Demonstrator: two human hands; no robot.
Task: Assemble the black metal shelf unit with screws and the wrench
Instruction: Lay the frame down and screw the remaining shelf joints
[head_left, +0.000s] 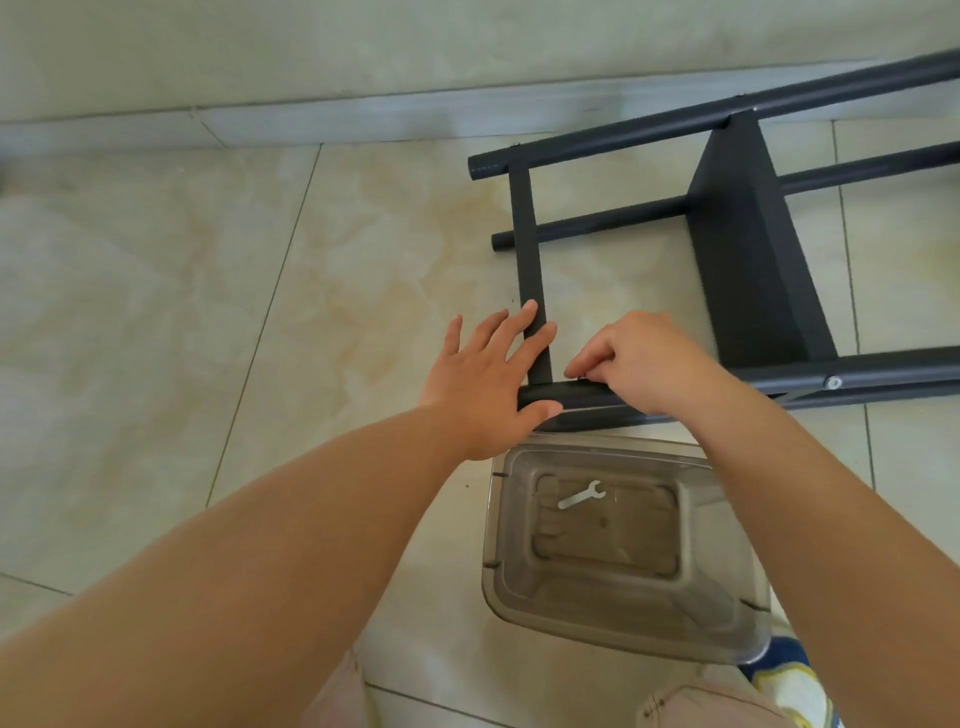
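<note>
The black metal shelf unit lies on its side on the tiled floor, mostly right of centre, its long tubes running from the near-left end away to the far right and out of the frame. A thin crossbar runs near-to-far at the left end, joining the far tube to the near tube, and a flat shelf panel stands between the tubes further right.

My left hand lies on the corner where the crossbar meets the near tube. The fingers are straight and spread; two of them lie against the crossbar on either side of it, and my thumb presses under the capped end of the near tube. Nothing is clasped in that hand.

My right hand sits just to the right of it, on top of the same near tube. Its fingers are curled in, the tips pinched together at the tube's upper face close to the joint. I think they hold a small screw, though it is too small to be sure.

Near me, just this side of the tube, is a clear plastic container on the floor. The wrench lies flat in it, well apart from both hands, its long axis slanting from near-left to far-right with the open jaw end towards the far right.
</note>
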